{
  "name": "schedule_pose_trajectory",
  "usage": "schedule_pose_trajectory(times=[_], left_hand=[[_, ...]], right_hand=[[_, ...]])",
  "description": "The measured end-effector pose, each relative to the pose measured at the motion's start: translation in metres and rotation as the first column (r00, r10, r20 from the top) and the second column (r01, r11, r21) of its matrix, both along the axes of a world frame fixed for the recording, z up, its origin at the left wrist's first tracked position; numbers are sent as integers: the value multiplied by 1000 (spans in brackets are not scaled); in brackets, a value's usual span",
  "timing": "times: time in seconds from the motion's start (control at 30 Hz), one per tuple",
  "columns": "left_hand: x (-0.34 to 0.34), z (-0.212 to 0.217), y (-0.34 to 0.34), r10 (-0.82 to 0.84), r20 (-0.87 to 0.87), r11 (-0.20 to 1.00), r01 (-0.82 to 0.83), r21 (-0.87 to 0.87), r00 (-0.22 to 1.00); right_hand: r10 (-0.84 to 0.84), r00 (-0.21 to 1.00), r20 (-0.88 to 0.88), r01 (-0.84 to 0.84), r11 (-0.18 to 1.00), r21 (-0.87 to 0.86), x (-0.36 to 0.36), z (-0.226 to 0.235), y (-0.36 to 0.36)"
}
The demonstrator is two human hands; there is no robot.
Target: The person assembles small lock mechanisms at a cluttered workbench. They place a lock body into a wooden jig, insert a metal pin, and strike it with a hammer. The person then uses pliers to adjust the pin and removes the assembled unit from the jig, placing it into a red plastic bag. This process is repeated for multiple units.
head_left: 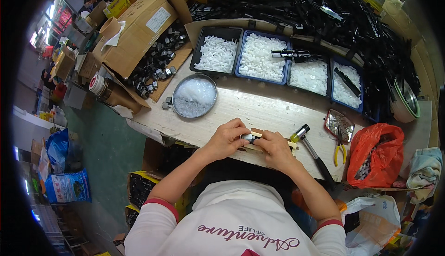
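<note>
Near the front edge of the workbench [153,112], my left hand [225,139] pinches a small silver-and-black part [249,137] from its left side. My right hand [277,150] closes on the same part from the right, fingers bent over it. Beneath the part lies a pale wooden block [255,132], mostly covered by my fingers. Just right of my right hand rests a hammer [311,149] with a yellow-and-silver head and black handle. The part's exact kind is hidden by my fingertips.
Several trays [263,56] of small white plastic pieces line the back, before a heap of black parts [324,12]. A round tin [194,96] of clear bits and loose metal pieces [160,73] sit left. Yellow-handled pliers [340,151] and a red bag [376,156] are right.
</note>
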State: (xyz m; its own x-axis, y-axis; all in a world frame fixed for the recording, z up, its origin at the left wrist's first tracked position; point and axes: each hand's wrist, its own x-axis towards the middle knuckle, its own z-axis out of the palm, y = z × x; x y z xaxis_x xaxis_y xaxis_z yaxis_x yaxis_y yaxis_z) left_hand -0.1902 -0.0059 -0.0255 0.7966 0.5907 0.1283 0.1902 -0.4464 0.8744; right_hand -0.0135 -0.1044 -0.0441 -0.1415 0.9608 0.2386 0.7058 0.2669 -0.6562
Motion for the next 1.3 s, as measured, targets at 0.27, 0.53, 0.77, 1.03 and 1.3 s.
schedule_pose_trajectory(times=[0.27,0.53,0.77,1.03,1.3], left_hand=[[22,-4,-9,-69,-121,891,116,438,990],[20,-5,-11,56,-47,993,-60,-97,997],[25,-13,-13,57,3,990,-57,127,998],[16,-38,-18,280,129,824,-169,-541,951],[18,-33,-7,168,67,876,-117,-468,984]], right_hand=[[-215,812,-543,216,974,-64,7,-8,-5],[-224,798,-560,196,974,-110,7,-1,-6],[-192,827,-529,199,979,-43,8,-3,-5],[-182,816,-548,197,980,-33,7,-3,-4],[-284,767,-576,256,958,-131,15,5,-5]])
